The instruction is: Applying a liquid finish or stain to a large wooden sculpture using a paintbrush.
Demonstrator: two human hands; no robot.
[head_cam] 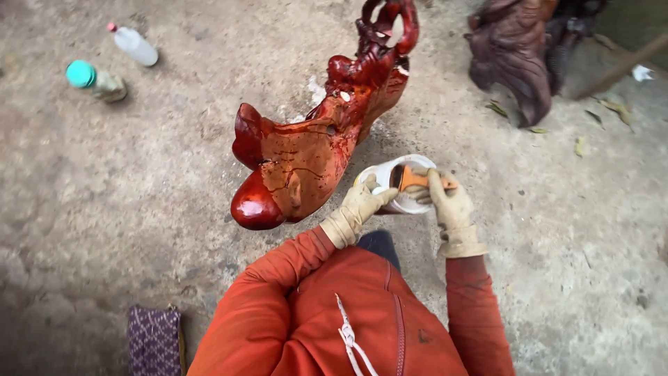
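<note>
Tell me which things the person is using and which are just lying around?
In use:
- white round plastic tub, held by the left hand
- orange-handled brush, held by the right hand
- glossy red carved wooden sculpture, beside the tub

Lying about:
- clear plastic bottle with red cap
- teal-capped bottle
- dark brown carved wood piece
- purple patterned cloth

Orange zip jacket, cream gloves
</note>
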